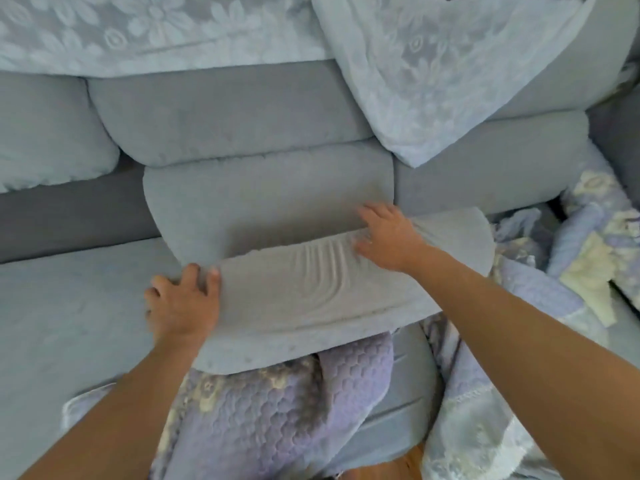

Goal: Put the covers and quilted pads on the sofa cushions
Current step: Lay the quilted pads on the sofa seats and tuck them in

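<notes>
Two hands work a grey cover [311, 292] over a cushion [266, 199] on the sofa seat [69, 299]: left hand [183, 303] grips its edge, right hand [388, 233] presses it, fingers spread. Quilted pad [270, 403] lies beneath.

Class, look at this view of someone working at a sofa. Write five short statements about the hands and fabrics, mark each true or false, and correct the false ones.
1. Both hands are on the grey cover. True.
2. The left hand holds a pair of scissors. False: it grips the left edge of the grey cover.
3. The fabric is bunched into ridges beside the right hand. True.
4. The purple quilted pad lies spread on top of the back cushion. False: it lies rumpled below the grey cover, at the sofa's front edge.
5. A lace cloth hangs over the back of the sofa. True.
</notes>
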